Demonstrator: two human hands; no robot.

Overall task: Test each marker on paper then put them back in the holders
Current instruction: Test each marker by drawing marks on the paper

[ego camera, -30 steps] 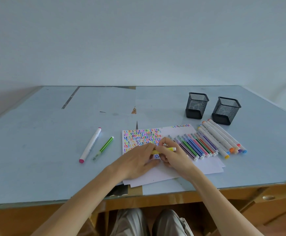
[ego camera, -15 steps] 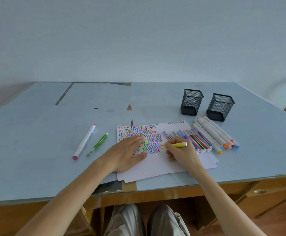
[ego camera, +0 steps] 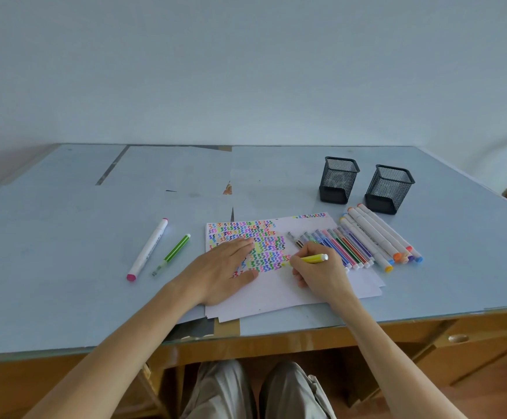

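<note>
Right hand (ego camera: 318, 272) gripping yellow marker (ego camera: 314, 259) (tip down), paper (ego camera: 279, 293)

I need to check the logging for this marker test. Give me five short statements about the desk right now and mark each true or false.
1. The right hand holds a slim yellow marker with its tip on the white paper sheet. True.
2. The left hand is lifted clear of the paper. False: it lies flat on the sheet, partly over the coloured squiggles.
3. Both black mesh holders stand upright behind the row of markers. True.
4. Both holders are full of markers. False: no marker shows in or above either one.
5. A thick white marker with a pink end and a slim green marker lie left of the paper. True.
</note>
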